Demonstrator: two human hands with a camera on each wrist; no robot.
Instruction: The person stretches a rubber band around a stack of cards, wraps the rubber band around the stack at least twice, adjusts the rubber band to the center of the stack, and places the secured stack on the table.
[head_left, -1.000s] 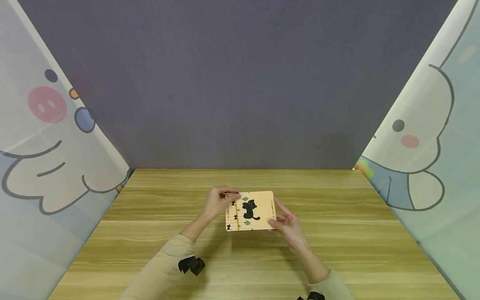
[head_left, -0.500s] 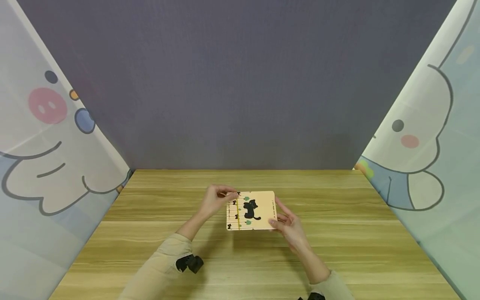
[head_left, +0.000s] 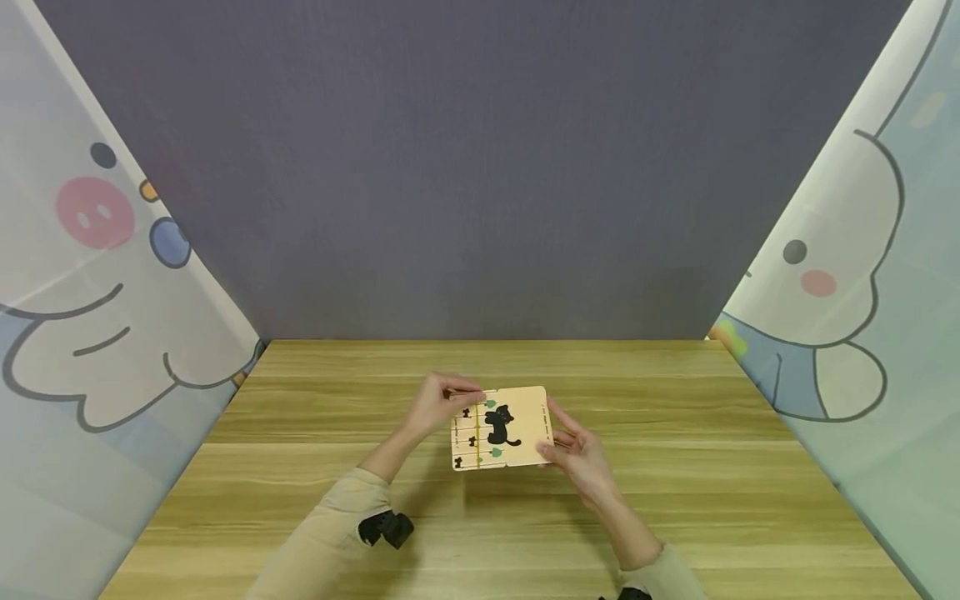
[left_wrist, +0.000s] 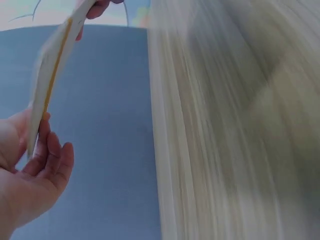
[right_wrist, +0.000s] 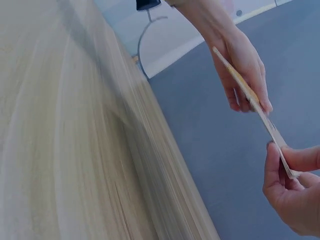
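A flat cream card pack (head_left: 525,421), printed with a black cat and green leaves, is held up over the table. Its thin layered edge (right_wrist: 270,127) shows in the right wrist view. Around its left part runs a narrow yellow band (head_left: 477,437). My left hand (head_left: 438,406) pinches the far left edge, thumb on the printed face. With thumb and fingers, my right hand (head_left: 581,462) grips the right side near its lower corner. The left wrist view has the pack (left_wrist: 50,75) edge-on, with my left hand (left_wrist: 37,170) at its lower end.
Beneath lies a wood-grain table (head_left: 337,533), bounded at the back by a dark grey panel (head_left: 480,167). Cartoon-printed curtains hang at the left (head_left: 112,333) and right (head_left: 832,333). A black wrist device (head_left: 386,528) sits on the left sleeve.
Compared with half a second ago, the card pack has turned slightly and its near edge sits lower in the head view. My left hand has shifted a little right. My right hand is nearly still.
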